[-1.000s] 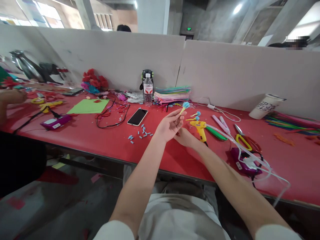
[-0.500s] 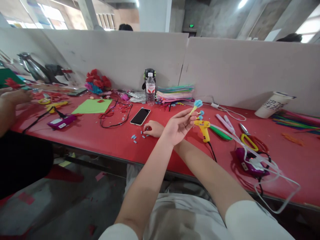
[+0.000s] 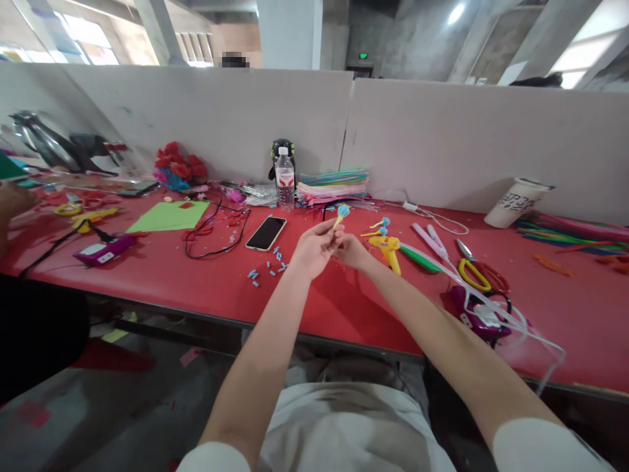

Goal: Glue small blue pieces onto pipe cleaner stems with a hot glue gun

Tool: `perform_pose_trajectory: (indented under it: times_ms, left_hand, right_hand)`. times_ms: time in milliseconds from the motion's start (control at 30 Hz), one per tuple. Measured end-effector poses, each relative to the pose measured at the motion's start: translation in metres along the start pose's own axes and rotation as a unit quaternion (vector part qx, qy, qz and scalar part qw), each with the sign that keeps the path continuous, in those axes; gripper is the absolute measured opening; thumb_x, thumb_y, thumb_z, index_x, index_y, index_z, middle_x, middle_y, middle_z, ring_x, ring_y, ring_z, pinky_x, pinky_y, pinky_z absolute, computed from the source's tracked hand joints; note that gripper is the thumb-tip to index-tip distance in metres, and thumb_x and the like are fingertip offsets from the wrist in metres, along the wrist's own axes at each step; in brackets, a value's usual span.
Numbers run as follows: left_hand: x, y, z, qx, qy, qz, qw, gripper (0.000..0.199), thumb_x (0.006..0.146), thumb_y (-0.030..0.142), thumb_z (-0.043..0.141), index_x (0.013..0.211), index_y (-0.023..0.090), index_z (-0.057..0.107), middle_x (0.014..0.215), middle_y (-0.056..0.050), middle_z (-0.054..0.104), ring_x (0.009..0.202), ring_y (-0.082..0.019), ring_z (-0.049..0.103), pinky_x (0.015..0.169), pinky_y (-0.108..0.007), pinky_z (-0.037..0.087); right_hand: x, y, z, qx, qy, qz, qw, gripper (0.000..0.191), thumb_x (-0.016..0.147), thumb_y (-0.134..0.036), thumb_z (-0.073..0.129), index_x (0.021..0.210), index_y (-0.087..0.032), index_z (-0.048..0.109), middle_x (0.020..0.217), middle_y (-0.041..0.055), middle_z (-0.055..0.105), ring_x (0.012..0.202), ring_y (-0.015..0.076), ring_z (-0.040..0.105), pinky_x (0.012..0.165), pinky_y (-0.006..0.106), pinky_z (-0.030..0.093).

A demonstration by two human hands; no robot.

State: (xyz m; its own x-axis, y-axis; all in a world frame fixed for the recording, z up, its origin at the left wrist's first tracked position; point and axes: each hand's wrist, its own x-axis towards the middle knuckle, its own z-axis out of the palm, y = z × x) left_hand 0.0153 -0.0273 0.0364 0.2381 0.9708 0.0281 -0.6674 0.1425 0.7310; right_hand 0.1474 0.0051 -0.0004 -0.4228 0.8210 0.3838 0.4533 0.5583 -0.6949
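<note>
My left hand (image 3: 314,250) is closed around the yellow stem of a small flower with a pale blue head (image 3: 343,211), held upright above the red table. Close against it is my right hand (image 3: 352,251), its fingers pinched together near the stem; what they hold, if anything, is hidden. Two more blue-headed flowers (image 3: 382,231) with yellow stems lie to the right, beside a yellow glue gun (image 3: 387,244). Several short blue pieces (image 3: 253,274) are scattered on the table to the left of my hands.
A phone (image 3: 266,234) and a water bottle (image 3: 285,180) are beyond my hands, near bundled pipe cleaners (image 3: 334,185). Scissors (image 3: 474,274), a purple power box (image 3: 479,314) and a paper cup (image 3: 515,202) are at right. Another person's hand (image 3: 14,198) shows far left.
My right hand has moved from the blue pieces to my left hand, so my arms are uncrossed. My left hand has shifted left with the flower. The view has turned slightly right.
</note>
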Motion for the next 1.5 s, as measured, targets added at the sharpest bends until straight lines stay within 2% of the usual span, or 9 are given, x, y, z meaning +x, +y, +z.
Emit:
perform_pose_trajectory:
  times_ms: [133,200,300,400,500,667,900,1167,1500]
  left_hand:
    - [0.020,-0.002,-0.021,0.091,0.053,-0.005,0.994,0.022,0.075,-0.004,0.049,0.088,0.009,0.063,0.079,-0.005,0.065,0.066,-0.007,0.059,0.076,-0.025,0.050]
    - [0.027,-0.007,-0.025,0.162,0.090,-0.003,0.983,0.018,0.078,-0.001,0.046,0.081,0.009,0.060,0.074,-0.005,0.064,0.060,-0.007,0.057,0.073,-0.027,0.050]
    - [0.033,-0.020,-0.028,0.257,0.104,0.006,0.961,0.018,0.082,0.000,0.044,0.081,0.010,0.059,0.067,-0.003,0.060,0.053,-0.007,0.053,0.065,-0.026,0.048]
    - [0.034,-0.031,-0.031,0.272,0.107,0.017,0.956,0.019,0.083,0.002,0.045,0.091,0.009,0.061,0.067,-0.001,0.059,0.053,-0.007,0.053,0.063,-0.025,0.047]
    - [0.032,-0.036,-0.037,0.247,0.094,0.006,0.964,0.018,0.080,0.002,0.050,0.089,0.009,0.064,0.073,-0.004,0.062,0.060,-0.008,0.057,0.069,-0.026,0.049]
    - [0.026,-0.033,-0.044,0.215,0.072,-0.043,0.973,0.013,0.076,0.001,0.056,0.081,0.008,0.066,0.074,-0.006,0.065,0.064,-0.009,0.060,0.076,-0.028,0.051]
    - [0.021,-0.030,-0.041,0.190,0.053,-0.088,0.976,0.018,0.082,-0.002,0.049,0.078,0.007,0.064,0.074,-0.007,0.064,0.063,-0.008,0.060,0.078,-0.029,0.051]
    - [0.018,-0.037,-0.036,0.280,0.046,-0.065,0.957,0.013,0.089,0.009,0.051,0.082,0.007,0.063,0.073,-0.009,0.067,0.064,-0.012,0.065,0.073,-0.030,0.053]
    - [0.016,-0.039,-0.036,0.282,0.013,-0.048,0.958,0.009,0.086,0.014,0.060,0.083,0.008,0.066,0.073,-0.006,0.069,0.067,-0.012,0.066,0.075,-0.029,0.055]
  right_hand:
    - [-0.028,0.009,-0.025,0.119,0.035,0.101,0.987,0.016,0.080,-0.026,0.062,0.087,-0.014,0.069,0.077,0.0027,0.073,0.065,0.0122,0.065,0.065,0.024,0.054]
    - [-0.038,0.009,-0.026,0.180,0.059,0.145,0.971,0.022,0.077,-0.035,0.065,0.089,-0.016,0.069,0.080,0.0043,0.072,0.069,0.0139,0.065,0.069,0.026,0.054]
    - [-0.045,0.007,-0.023,0.218,0.086,0.164,0.958,0.030,0.074,-0.044,0.067,0.086,-0.017,0.068,0.078,0.0042,0.070,0.068,0.0143,0.064,0.071,0.028,0.053]
    - [-0.045,0.010,-0.019,0.223,0.093,0.162,0.957,0.033,0.073,-0.049,0.067,0.081,-0.017,0.065,0.072,0.0041,0.068,0.064,0.0141,0.061,0.069,0.028,0.052]
    - [-0.047,0.014,-0.017,0.199,0.081,0.158,0.964,0.037,0.075,-0.053,0.065,0.076,-0.017,0.061,0.069,0.0038,0.066,0.060,0.0130,0.058,0.063,0.027,0.050]
    - [-0.051,0.018,-0.017,0.153,0.084,0.159,0.972,0.041,0.077,-0.058,0.062,0.071,-0.017,0.058,0.062,0.0020,0.062,0.055,0.0117,0.055,0.056,0.025,0.046]
    - [-0.051,0.024,-0.015,0.146,0.068,0.139,0.977,0.039,0.079,-0.056,0.059,0.074,-0.017,0.059,0.066,0.0031,0.063,0.058,0.0128,0.057,0.059,0.026,0.047]
    - [-0.051,0.020,-0.012,0.155,0.079,0.122,0.977,0.032,0.079,-0.050,0.062,0.078,-0.017,0.062,0.070,0.0047,0.065,0.061,0.0152,0.059,0.061,0.029,0.049]
    - [-0.048,0.021,-0.008,0.149,0.095,0.104,0.979,0.034,0.080,-0.050,0.060,0.075,-0.017,0.061,0.066,0.0024,0.062,0.058,0.0139,0.054,0.057,0.028,0.045]
